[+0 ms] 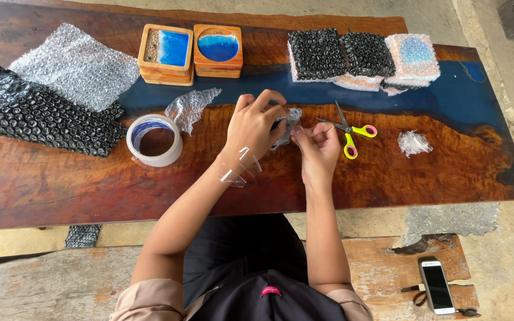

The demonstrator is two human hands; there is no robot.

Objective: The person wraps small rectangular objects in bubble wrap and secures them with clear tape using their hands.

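Both hands, left and right, pinch a small bubble-wrapped item above the worktop. Wrapping under way, likely; sealing next needs tape, scissors nearby.

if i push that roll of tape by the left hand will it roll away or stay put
The tape roll lies flat on its side on the wooden table, so it would probably slide, not roll. Its open, hollow centre suggests it is light and would shift with little force. Stood on edge, its round rim would likely roll. The left hand is not touching it.
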